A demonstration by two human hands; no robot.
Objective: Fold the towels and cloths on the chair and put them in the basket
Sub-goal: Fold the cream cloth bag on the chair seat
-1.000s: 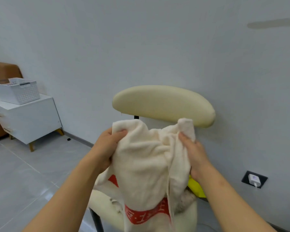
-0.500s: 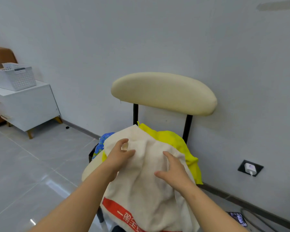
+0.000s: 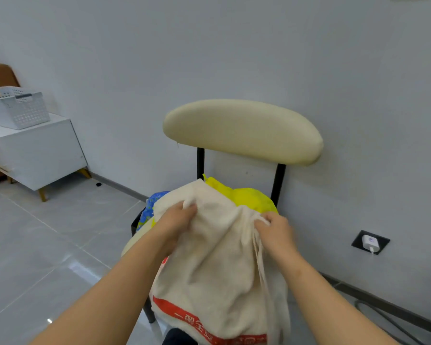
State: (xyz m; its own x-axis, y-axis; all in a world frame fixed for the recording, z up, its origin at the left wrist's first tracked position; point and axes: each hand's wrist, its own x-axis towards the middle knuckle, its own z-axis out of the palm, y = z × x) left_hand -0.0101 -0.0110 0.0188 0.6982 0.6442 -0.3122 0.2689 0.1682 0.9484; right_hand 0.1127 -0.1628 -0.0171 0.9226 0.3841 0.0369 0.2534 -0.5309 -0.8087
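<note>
Basket: the white perforated plastic basket (image 3: 18, 108) stands far left on a white cabinet (image 3: 35, 150), well apart from the chair.
Left hand: the left hand (image 3: 177, 220) pinches a bunch of towel near its upper edge.
Towel: the cream terry towel with a red printed band (image 3: 217, 270) drapes over the cream padded chair (image 3: 241, 130) and a yellow cloth (image 3: 244, 195) — likely soft, light and limp; the top corners seem the best hold.
Right hand: the right hand (image 3: 275, 231) has its fingers closed on the towel's gathered right edge.

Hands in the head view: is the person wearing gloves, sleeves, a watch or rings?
No. The left hand and right hand are bare, with no gloves and no rings visible. The left forearm and right forearm are uncovered down to the frame's edge: no sleeve, watch or bracelet shows.
</note>
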